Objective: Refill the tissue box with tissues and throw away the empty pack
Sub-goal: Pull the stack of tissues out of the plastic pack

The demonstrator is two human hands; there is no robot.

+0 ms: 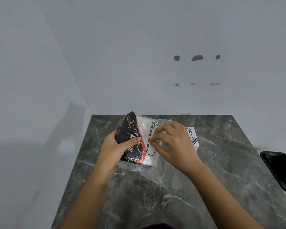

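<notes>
A tissue pack (132,136) with a black, red and clear plastic wrapper stands tilted on the dark marble table (221,162). My left hand (116,149) grips its black left side, thumb across the front. My right hand (173,146) pinches the clear wrapper on the pack's right side, fingertips pressed together on the plastic. White tissues show through the clear part. A white tissue box (194,138) with blue and black print lies behind my right hand, mostly hidden by it.
A black bin lined with a black bag (281,169) stands off the table's right edge. A loose clear plastic sheet (149,172) spreads under the pack. White walls rise behind and to the left of the table.
</notes>
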